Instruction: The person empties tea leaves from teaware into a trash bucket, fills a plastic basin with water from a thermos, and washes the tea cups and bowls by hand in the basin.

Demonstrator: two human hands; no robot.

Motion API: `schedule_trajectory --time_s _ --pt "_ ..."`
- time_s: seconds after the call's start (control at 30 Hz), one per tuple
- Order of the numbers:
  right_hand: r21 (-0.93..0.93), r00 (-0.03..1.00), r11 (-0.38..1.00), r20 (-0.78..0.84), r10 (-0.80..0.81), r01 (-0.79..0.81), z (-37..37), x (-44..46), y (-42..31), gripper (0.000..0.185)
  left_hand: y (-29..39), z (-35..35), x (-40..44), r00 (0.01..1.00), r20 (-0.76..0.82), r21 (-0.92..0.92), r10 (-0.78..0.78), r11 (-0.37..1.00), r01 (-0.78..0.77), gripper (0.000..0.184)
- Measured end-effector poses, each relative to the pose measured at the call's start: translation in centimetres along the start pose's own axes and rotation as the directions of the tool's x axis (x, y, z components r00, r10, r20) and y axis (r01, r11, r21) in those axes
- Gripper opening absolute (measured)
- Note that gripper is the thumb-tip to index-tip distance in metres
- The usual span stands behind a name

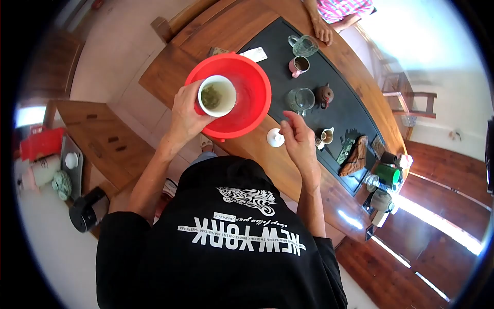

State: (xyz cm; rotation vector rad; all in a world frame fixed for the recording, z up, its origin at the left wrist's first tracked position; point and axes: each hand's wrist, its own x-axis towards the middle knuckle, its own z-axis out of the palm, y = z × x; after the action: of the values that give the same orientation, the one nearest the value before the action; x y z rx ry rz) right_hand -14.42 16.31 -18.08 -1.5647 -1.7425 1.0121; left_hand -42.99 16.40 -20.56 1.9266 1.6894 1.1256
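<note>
My left hand (188,113) is wrapped round a white cup (227,107), holding it over a red basin (260,77). Green leaves lie inside the cup, which shows its mouth to the camera. To the right, my right hand (298,138) hangs above the table edge with its fingers partly curled; whether anything small is between them is hard to see. A white lid (275,137) with a knob rests on the wood just left of that hand. Beyond it stands a glass mug (300,99).
On the table's black inlay (278,49) are another glass mug (304,46), a pink cup (298,65), a brown teapot (324,95), a small cup (327,135) and a wooden piece (355,158). Another person's hand (323,32) rests at the far edge. A black kettle (88,209) stands lower left.
</note>
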Motion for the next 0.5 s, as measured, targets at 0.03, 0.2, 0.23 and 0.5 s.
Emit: schedule_trajectory --time_s 0.03,0.2,0.23,0.5 --pt "-0.010 0.999 1.000 -0.022 -0.028 0.027 0.3 0.0 -0.9 0.026 -0.1 0.0 0.0 1.000 0.013 -0.006 0.019 1.000 -0.019 0.069" --pt "-0.017 0.997 0.999 -0.070 -0.029 0.028 2.1 -0.4 -3.8 0.029 -0.7 -0.5 0.1 0.990 0.104 -0.126 -0.093 0.986 0.106 0.071" --pt "-0.014 0.998 1.000 -0.059 -0.015 0.014 2.5 -0.6 -4.4 0.030 -0.9 -0.5 0.1 0.978 0.131 -0.229 -0.161 0.955 0.188 0.072" --pt "-0.068 0.979 0.986 -0.124 -0.163 0.155 5.8 -0.6 -9.3 0.091 -0.4 -1.2 1.4 0.976 0.217 -0.497 -0.023 0.858 0.131 0.075"
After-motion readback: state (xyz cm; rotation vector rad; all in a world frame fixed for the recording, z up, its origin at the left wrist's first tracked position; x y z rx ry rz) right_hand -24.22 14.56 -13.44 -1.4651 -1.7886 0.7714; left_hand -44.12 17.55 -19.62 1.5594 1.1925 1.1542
